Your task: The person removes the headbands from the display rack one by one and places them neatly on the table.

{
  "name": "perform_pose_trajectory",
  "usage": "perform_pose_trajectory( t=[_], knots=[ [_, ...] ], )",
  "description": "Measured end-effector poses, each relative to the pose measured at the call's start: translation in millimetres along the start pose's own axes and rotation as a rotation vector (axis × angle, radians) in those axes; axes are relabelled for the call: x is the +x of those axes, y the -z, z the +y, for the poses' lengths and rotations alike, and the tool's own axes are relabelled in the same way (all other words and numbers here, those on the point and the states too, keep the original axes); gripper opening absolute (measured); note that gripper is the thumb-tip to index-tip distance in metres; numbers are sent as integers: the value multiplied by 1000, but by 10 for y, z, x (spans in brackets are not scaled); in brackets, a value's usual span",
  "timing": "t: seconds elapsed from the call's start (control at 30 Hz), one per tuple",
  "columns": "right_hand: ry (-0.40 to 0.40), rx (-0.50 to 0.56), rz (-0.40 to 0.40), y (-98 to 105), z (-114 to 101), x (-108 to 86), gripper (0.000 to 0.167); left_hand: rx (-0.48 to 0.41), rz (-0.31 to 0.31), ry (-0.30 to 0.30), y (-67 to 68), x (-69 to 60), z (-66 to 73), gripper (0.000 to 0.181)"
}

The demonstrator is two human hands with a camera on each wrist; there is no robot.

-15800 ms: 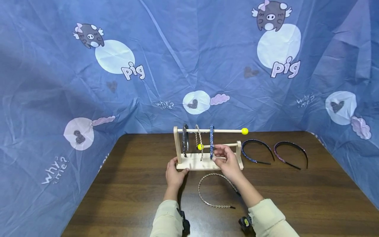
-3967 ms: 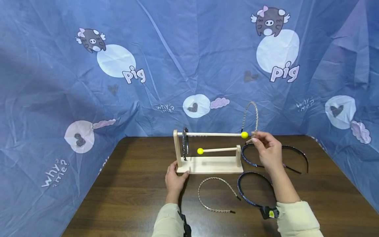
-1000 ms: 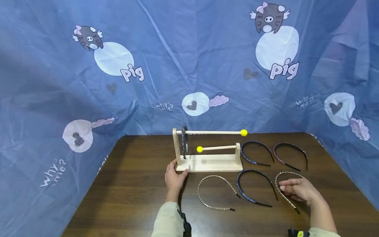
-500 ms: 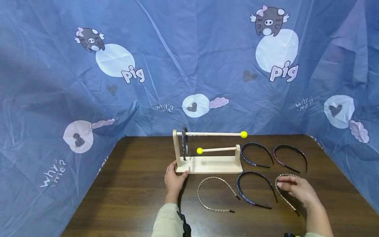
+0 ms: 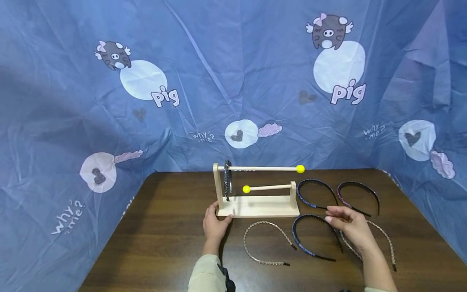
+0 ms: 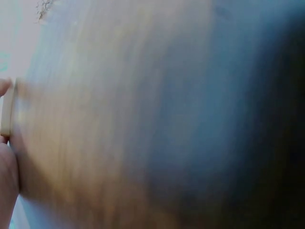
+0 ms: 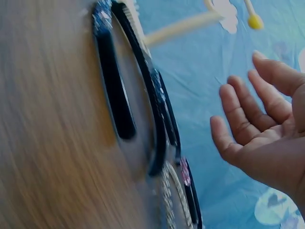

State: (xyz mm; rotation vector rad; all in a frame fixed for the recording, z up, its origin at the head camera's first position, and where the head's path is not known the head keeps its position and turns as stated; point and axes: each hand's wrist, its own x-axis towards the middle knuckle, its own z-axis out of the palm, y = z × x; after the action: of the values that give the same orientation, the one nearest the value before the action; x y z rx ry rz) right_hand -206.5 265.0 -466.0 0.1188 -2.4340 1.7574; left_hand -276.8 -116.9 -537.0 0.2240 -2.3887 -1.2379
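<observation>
My left hand (image 5: 214, 227) grips the left end of a light wooden headband stand (image 5: 259, 207), thumb at its front edge. In the left wrist view, a fingertip and the palm edge lie beside the stand's base (image 6: 7, 112); most of that view is blurred. A black glittery headband (image 5: 228, 182) hangs on the stand's upper rod, by the left post. My right hand (image 5: 348, 225) is in the air, fingers loosely bent and holding nothing. It hovers near a gold braided headband (image 5: 391, 247), partly hidden behind it, and a blue glittery headband (image 5: 308, 252).
A second gold braided headband (image 5: 273, 263) lies in front of the stand. Another blue headband (image 5: 305, 202) and a pink-and-black one (image 5: 343, 198) lie to its right. Yellow balls (image 5: 300, 169) cap both rods. A blue printed cloth (image 5: 233, 81) hangs behind the table.
Over the earlier frames, a blue and a gold headband came off the upper rod onto the table. Just now my right hand let go of the gold braided headband and moved up and left.
</observation>
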Motion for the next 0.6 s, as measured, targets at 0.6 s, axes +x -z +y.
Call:
perform_pose_trajectory(
  t=[0.6],
  knots=[
    [193,237,-18,-616,-177,242,38,-7,-6,-49,31,-8,-25,62]
  ],
)
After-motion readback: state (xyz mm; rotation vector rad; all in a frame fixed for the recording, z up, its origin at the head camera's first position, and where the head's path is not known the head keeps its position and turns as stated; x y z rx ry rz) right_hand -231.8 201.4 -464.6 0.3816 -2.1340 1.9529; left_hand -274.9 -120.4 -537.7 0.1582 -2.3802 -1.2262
